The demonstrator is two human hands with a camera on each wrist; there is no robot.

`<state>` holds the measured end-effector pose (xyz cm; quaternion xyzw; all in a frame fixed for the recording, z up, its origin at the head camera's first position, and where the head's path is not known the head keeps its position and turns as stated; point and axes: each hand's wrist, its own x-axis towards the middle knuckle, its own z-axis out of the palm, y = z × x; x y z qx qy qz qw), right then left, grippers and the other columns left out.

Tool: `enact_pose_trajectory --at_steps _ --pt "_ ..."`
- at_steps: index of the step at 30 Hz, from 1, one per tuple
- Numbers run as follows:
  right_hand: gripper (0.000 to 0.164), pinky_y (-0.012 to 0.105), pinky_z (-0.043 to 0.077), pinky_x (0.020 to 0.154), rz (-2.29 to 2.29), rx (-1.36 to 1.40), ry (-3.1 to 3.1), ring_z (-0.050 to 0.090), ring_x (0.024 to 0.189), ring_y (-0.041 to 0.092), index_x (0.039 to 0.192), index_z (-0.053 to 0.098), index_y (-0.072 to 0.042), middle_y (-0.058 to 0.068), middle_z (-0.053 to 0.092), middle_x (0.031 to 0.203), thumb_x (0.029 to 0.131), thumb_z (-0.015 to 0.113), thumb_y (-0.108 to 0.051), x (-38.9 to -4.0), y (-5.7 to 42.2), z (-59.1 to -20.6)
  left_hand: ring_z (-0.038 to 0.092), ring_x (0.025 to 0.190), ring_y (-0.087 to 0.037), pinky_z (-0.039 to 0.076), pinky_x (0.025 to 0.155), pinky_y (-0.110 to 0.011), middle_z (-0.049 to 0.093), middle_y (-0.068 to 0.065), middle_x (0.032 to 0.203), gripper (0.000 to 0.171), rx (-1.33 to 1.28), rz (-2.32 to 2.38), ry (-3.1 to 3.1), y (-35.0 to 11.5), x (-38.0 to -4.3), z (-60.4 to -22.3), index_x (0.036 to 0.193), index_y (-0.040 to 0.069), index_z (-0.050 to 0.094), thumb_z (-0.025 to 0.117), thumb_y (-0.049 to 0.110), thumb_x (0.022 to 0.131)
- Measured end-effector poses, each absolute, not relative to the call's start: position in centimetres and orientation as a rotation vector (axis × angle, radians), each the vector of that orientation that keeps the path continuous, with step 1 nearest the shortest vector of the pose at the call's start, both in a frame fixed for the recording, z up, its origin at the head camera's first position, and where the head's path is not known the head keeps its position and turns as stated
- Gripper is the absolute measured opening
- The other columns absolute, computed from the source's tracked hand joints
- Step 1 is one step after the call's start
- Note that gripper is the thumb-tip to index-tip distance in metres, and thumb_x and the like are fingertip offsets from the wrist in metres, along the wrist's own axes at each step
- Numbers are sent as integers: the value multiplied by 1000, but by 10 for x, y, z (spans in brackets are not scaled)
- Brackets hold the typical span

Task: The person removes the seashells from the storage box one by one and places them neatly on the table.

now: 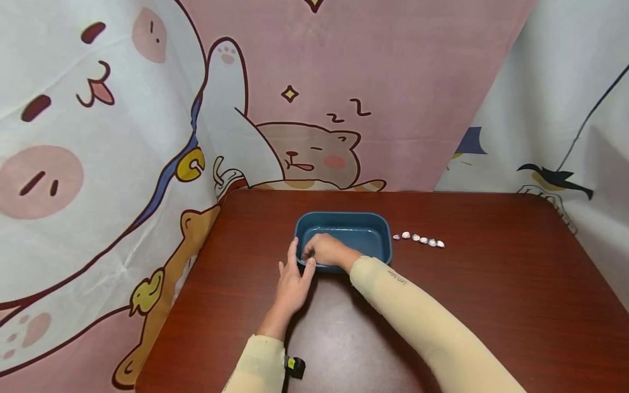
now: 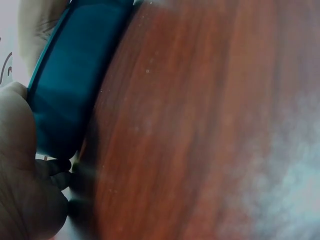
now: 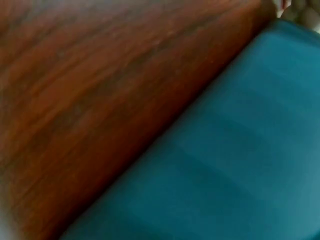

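Observation:
A dark teal rectangular tub (image 1: 383, 240) stands on the table. My left hand (image 1: 292, 286) holds its near left corner, the thumb at the front rim and the fingers along the left side. In the left wrist view, that hand's thumb and fingers lie around the end of the tub (image 2: 75, 75). My right hand (image 1: 328, 251) reaches over the front rim into the tub's left part, fingers bent downward. What lies under its fingertips is hidden. In the right wrist view, the tub's outer wall (image 3: 225, 165) fills much of the frame, and the fingers cannot be made out clearly.
A row of several small whitish shells (image 1: 423, 240) lies on the table just right of the tub. The reddish-brown tabletop (image 1: 491, 305) extends around it. A printed cartoon cloth (image 1: 393, 82) hangs behind the table's far edge.

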<state>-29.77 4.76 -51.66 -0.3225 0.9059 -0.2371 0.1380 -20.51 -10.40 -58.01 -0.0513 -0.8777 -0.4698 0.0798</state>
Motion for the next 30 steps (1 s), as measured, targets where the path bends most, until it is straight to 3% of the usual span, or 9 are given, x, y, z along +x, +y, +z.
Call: enact_pose_trajectory --at_steps 3,9,16,21,27,30 --pt "15 34 61 96 -681 -900 2636 74 105 13 102 87 -20 -6 83 104 96 78 -10 -298 47 -515 59 137 -53 8 127 -77 44 -21 168 76 -153 -1413 -2638 -102 -201 -567 173 26 17 48 55 110" --pt "9 32 60 90 -734 -887 2628 70 94 9 96 86 -20 -7 82 98 98 78 -17 -297 49 -516 56 144 -46 4 132 -70 37 -12 173 77 -104 -1387 -2729 -101 -198 -556 174 25 14 48 54 111" --pt "5 28 53 71 -1021 -816 2672 60 73 8 94 76 -15 -2 73 88 95 72 -15 -292 74 -507 44 150 -55 6 130 -74 37 -13 174 76 -70 -1399 -2710 -100 -200 -566 173 29 16 49 56 109" --pt "4 30 52 68 -1260 -705 2725 60 70 12 95 73 -17 -1 73 89 94 69 -18 -278 118 -485 39 147 -66 8 127 -77 40 -18 171 76 -77 -1413 -2649 -99 -199 -571 172 31 20 51 58 107" --pt "4 27 51 67 -1167 -661 2881 59 73 11 96 79 -20 -6 75 88 98 75 -20 -248 199 -467 34 155 -59 7 132 -70 36 -8 175 77 -37 -1411 -2696 -99 -201 -574 172 38 17 53 61 106" --pt "1 24 49 65 -1053 -621 2943 58 74 8 96 80 -20 -7 74 89 97 80 -21 -232 242 -472 27 157 -59 7 131 -73 34 -9 175 77 -36 -1421 -2697 -102 -202 -572 172 39 16 52 61 107"
